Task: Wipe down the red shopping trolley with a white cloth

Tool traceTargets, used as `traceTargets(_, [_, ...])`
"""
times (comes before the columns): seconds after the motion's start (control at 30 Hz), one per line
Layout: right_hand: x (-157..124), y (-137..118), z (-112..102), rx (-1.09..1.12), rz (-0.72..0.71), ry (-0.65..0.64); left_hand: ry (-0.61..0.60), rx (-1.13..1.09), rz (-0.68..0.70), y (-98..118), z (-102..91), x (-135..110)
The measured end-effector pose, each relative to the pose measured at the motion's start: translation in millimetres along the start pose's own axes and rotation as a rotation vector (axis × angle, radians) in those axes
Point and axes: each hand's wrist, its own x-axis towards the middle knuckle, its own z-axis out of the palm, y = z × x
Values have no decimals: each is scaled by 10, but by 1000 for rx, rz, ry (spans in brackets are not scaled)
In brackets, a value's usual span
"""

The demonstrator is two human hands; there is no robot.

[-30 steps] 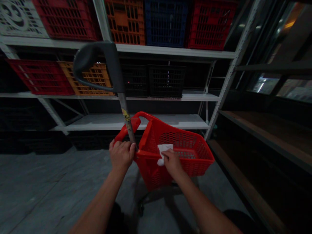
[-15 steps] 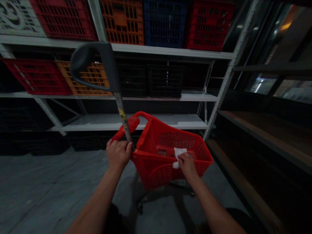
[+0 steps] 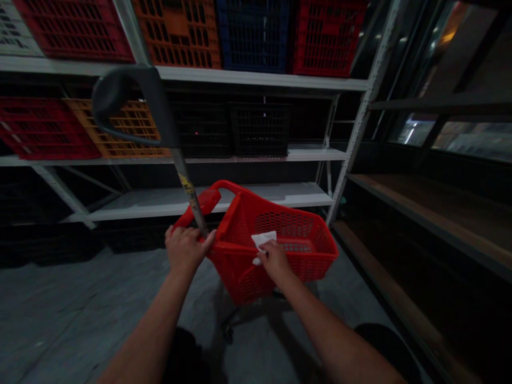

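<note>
A small red plastic shopping cart (image 3: 240,272) stands in front of me, its basket pointing right. My left hand (image 3: 187,248) is closed round the near end of the cart's red handle (image 3: 208,201), thumb lying toward the basket. Pinched in my right hand (image 3: 275,261) is a white cloth (image 3: 264,239), pressed over the near top rim of the basket. Part of the cloth hangs inside and a bit shows outside below the fingers. Right beside my left hand rises a metal pole (image 3: 186,184) with a dark grey loop handle (image 3: 162,106); its foot is hidden behind the cart.
Behind the cart stands a white metal rack (image 3: 240,77) with red, orange, blue and black crates, such as the blue crate (image 3: 254,34). Brown shelves (image 3: 408,208) run along the right side. Grey concrete floor (image 3: 60,314) lies at the left.
My right hand has slid the cloth leftward along the basket rim, toward the handle end. My left hand stays on the handle. The whole view has shifted slightly.
</note>
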Motion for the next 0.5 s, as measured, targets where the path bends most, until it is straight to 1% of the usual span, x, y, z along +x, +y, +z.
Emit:
traceTargets(0.07, [-9, 54, -55, 16, -26, -29, -4, 18, 10, -24, 16, 16])
traceTargets(0.13, [-65, 205, -215, -5, -17, -29, 4, 30, 12, -45, 34, 24])
traceTargets(0.23, [-164, 423, -479, -87, 55, 2, 22, 17, 15, -63, 68, 19])
traceTargets(0.3, [-179, 450, -545, -123, 106, 14, 38, 16, 10, -65, 87, 9])
traceTargets(0.37, [-126, 347, -467, -103, 118, 8, 57, 26, 2, -58, 96, 1])
traceTargets(0.47, [61, 18, -152, 30, 89, -23, 68, 34, 7, -41, 86, -6])
traceTargets(0.5, [137, -108, -32, 88, 89, -53, 67, 33, 10, -35, 80, -6])
